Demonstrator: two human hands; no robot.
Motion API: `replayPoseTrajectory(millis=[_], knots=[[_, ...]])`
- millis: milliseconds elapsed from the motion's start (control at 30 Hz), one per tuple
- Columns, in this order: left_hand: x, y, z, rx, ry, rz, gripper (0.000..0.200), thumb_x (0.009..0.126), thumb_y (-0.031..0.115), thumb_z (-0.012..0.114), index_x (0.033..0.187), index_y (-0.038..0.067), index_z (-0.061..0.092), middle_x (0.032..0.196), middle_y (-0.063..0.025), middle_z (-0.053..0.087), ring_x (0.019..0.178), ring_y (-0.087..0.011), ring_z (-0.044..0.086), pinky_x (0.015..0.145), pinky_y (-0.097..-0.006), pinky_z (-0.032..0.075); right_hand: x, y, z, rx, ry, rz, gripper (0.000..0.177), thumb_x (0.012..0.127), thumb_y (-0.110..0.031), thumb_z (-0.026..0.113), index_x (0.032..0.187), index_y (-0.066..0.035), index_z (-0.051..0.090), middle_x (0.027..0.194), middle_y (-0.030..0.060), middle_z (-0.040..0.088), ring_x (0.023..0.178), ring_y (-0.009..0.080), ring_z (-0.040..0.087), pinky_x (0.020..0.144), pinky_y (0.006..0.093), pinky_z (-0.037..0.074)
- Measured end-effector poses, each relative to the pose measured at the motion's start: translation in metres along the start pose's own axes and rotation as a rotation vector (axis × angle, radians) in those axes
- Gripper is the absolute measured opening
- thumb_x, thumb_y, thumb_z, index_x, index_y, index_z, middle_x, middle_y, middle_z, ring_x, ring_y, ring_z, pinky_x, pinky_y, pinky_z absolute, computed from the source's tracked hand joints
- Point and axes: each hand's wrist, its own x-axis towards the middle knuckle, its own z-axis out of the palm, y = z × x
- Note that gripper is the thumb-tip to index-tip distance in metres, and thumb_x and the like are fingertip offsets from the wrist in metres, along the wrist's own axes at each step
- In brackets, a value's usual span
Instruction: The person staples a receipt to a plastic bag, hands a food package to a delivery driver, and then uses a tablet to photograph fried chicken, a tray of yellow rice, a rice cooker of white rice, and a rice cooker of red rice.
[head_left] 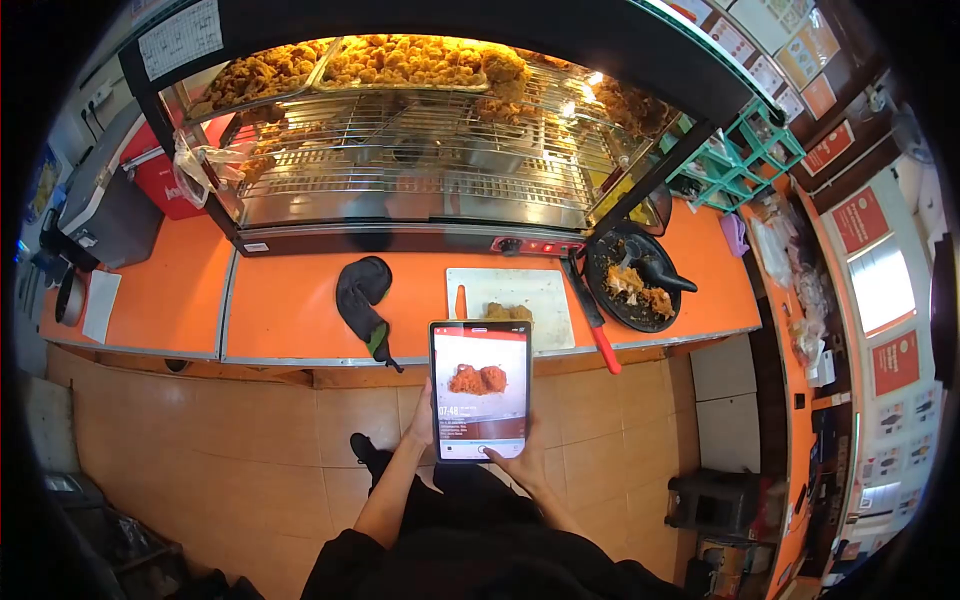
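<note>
Both my hands hold a tablet upright in front of the counter edge. My left hand grips its left side. My right hand holds the lower right corner, its thumb over the bottom of the screen near a round button. On the screen are two pieces of fried chicken and the digits 07:48. Behind the tablet's top edge, fried chicken lies on a white cutting board, partly hidden by the tablet.
A glass display warmer with trays of fried chicken stands at the back. A red-handled knife lies beside the board. Right of it is a black mortar with a pestle. A black cap lies left on the orange counter.
</note>
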Motion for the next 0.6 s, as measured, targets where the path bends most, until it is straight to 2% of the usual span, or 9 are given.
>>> replayPoseTrajectory(millis=[167,267,600], knots=[[0.001,0.003,-0.005,0.047,0.002,0.006,0.065,0.090,0.053,0.025,0.131,0.004,0.032,0.128,-0.0107,0.043,0.115,-0.0226,0.044,0.095,-0.0353,0.038,0.005,-0.005,0.002,-0.025,0.012,-0.052,0.097,0.055,-0.023,0.081,0.124,0.007,0.021,0.110,0.0250,0.047,0.099,0.0360,0.052,0.083,0.0383,0.044],[0.005,-0.003,-0.018,-0.031,-0.026,-0.012,0.064,0.090,0.053,0.025,0.130,0.004,0.033,0.127,-0.0109,0.044,0.115,-0.0225,0.044,0.096,-0.0351,0.037,0.005,-0.004,0.004,0.001,-0.005,-0.019,0.097,0.055,-0.023,0.081,0.125,0.006,0.021,0.110,0.0247,0.047,0.099,0.0359,0.052,0.083,0.0378,0.044],[-0.001,0.003,-0.003,0.071,0.036,0.039,0.064,0.090,0.052,0.027,0.130,0.002,0.034,0.127,-0.0115,0.044,0.115,-0.0227,0.044,0.097,-0.0349,0.036,0.004,-0.004,0.004,-0.002,0.030,-0.055,0.095,0.055,-0.022,0.080,0.126,0.004,0.022,0.110,0.0236,0.047,0.100,0.0355,0.052,0.083,0.0380,0.045]])
